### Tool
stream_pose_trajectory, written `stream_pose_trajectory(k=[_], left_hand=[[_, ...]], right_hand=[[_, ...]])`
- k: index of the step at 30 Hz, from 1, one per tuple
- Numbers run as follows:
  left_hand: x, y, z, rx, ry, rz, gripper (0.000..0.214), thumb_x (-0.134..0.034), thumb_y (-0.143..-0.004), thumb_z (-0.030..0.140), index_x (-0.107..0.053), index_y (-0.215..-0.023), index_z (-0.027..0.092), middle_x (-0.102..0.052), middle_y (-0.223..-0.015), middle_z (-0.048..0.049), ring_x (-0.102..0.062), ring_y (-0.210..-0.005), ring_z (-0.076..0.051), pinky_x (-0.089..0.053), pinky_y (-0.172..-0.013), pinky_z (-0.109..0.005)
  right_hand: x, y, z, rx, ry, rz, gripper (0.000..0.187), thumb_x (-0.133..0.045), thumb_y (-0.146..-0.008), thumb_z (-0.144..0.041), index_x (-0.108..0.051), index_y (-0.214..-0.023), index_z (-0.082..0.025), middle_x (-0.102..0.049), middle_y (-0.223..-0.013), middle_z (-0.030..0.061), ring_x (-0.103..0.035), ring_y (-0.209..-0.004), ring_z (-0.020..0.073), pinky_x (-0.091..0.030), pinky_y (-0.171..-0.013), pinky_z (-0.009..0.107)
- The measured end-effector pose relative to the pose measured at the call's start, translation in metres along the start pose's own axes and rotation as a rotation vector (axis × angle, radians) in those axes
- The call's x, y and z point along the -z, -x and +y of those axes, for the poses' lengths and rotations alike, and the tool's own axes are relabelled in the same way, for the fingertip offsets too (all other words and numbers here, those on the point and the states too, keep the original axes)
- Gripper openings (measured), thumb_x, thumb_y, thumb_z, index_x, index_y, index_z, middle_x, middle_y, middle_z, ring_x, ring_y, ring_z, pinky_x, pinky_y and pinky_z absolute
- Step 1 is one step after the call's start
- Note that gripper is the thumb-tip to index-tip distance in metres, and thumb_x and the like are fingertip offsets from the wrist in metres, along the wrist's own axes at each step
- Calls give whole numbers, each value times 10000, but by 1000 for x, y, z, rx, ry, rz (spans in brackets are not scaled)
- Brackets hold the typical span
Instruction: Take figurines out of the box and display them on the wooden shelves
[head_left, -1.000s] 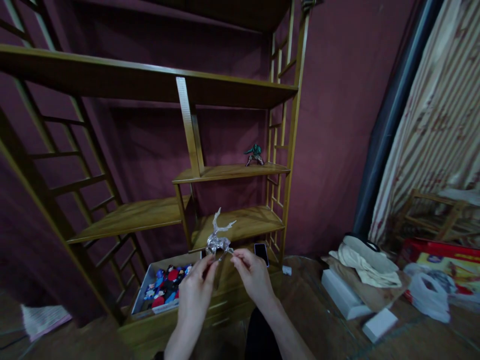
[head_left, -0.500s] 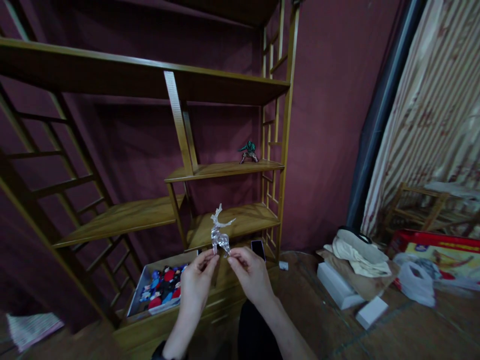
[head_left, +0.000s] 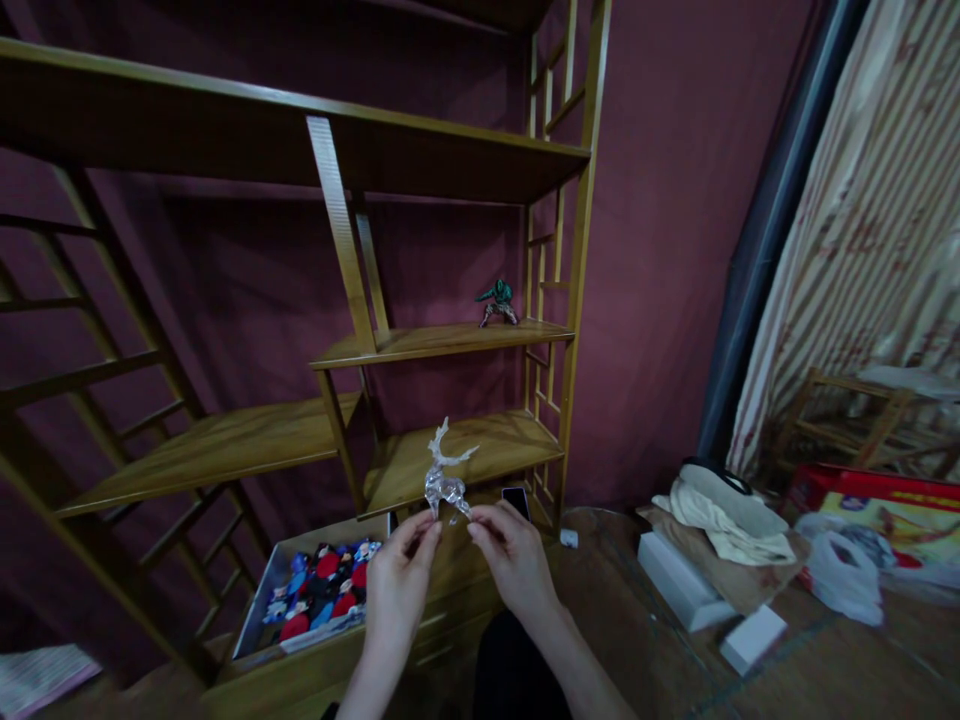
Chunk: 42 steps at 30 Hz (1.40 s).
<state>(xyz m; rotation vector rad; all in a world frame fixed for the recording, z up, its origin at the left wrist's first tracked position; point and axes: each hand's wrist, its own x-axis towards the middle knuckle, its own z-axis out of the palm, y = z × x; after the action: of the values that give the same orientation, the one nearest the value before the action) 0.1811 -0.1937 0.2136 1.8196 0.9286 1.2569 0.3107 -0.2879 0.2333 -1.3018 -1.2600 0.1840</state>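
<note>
A clear deer figurine (head_left: 445, 488) with tall antlers stands upright between my hands, in front of the lowest right shelf board (head_left: 495, 450). My left hand (head_left: 405, 565) pinches its legs on the left side. On the other side, my right hand (head_left: 514, 560) has thumb and fingertips closed on the legs there. The fingertips cover the feet. Up on the middle right shelf (head_left: 442, 343) crouches a green and brown action figure (head_left: 498, 303), apart from my hands.
A box (head_left: 251, 610) of small red, blue and black figures (head_left: 322, 585) sits lower left. A phone (head_left: 516, 502) lies behind my right hand. White boxes (head_left: 679, 580), cloth (head_left: 724, 510), a plastic bag (head_left: 844, 575) and a red carton (head_left: 907, 520) lie on the floor at right.
My view has moved slightly closer to the shelves. The deer figurine has turned a little and sits slightly lower and further right in view, still held by both hands.
</note>
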Motion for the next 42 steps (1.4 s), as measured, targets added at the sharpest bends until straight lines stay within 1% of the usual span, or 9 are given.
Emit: stream_pose_trajectory(k=[5, 11, 16, 19, 26, 32, 37, 39, 42], left_hand=[[-5, -15, 23, -75, -87, 22, 327, -576, -738, 413, -656, -954, 181, -695, -952, -81, -653, -838, -220, -511, -777, -348], [-3, -32, 50, -178, -152, 34, 322, -569, -740, 423, -664, -942, 191, -698, -945, -73, -660, -810, -213, -521, -741, -326], [-4, -45, 76, -272, -210, 48, 300, -567, -737, 406, -673, -921, 194, -705, -903, -67, -661, -768, -204, -519, -725, -322], [-5, -55, 86, -295, -224, 48, 311, -573, -732, 396, -665, -938, 182, -703, -901, -73, -657, -757, -200, -513, -728, -324], [-9, -80, 100, -229, -97, 18, 301, -597, -704, 379, -663, -902, 161, -700, -788, -67, -649, -683, -192, -506, -654, -300], [-17, -85, 109, -169, 89, 5, 266, -643, -638, 333, -668, -825, 145, -695, -779, -68, -636, -699, -187, -504, -663, -301], [-19, -79, 107, -32, 334, -14, 268, -655, -608, 321, -641, -785, 120, -683, -747, -62, -624, -664, -160, -506, -676, -302], [-16, -76, 104, -6, 341, 0, 282, -670, -597, 323, -639, -787, 116, -672, -714, -53, -613, -632, -148, -504, -646, -290], [-10, -74, 98, -22, 268, 44, 305, -684, -590, 334, -646, -796, 112, -654, -663, -41, -595, -591, -137, -491, -600, -269]], right_hand=[[15, -20, -3, 55, 35, 35, 139, -505, -843, -209, -630, -900, -228, -568, -785, -9, -550, -700, 109, -406, -635, 203], [23, -42, -9, 73, 33, 78, 157, -481, -844, -182, -626, -883, -229, -578, -788, -11, -554, -700, 112, -423, -650, 208], [31, -60, -11, 145, 13, 105, 151, -487, -840, -193, -620, -906, -218, -578, -798, 6, -560, -706, 124, -441, -648, 220], [36, -70, -16, 168, 25, 110, 136, -503, -834, -205, -622, -899, -214, -584, -805, 11, -565, -700, 124, -446, -638, 220], [43, -81, -47, 219, 48, 107, 118, -555, -798, -235, -631, -884, -209, -602, -810, 3, -573, -694, 112, -448, -637, 215], [33, -79, -63, 186, 23, 110, 129, -571, -783, -298, -632, -855, -210, -606, -795, 1, -554, -642, 106, -451, -605, 217], [20, -74, -63, 165, 39, 110, 117, -557, -795, -293, -629, -844, -215, -614, -800, 1, -562, -665, 114, -454, -630, 224], [19, -75, -58, 158, 34, 115, 120, -546, -803, -288, -630, -846, -214, -616, -803, 4, -569, -677, 119, -457, -639, 226], [19, -78, -50, 151, 32, 129, 132, -525, -814, -277, -634, -856, -214, -620, -810, 10, -576, -687, 126, -463, -651, 233]])
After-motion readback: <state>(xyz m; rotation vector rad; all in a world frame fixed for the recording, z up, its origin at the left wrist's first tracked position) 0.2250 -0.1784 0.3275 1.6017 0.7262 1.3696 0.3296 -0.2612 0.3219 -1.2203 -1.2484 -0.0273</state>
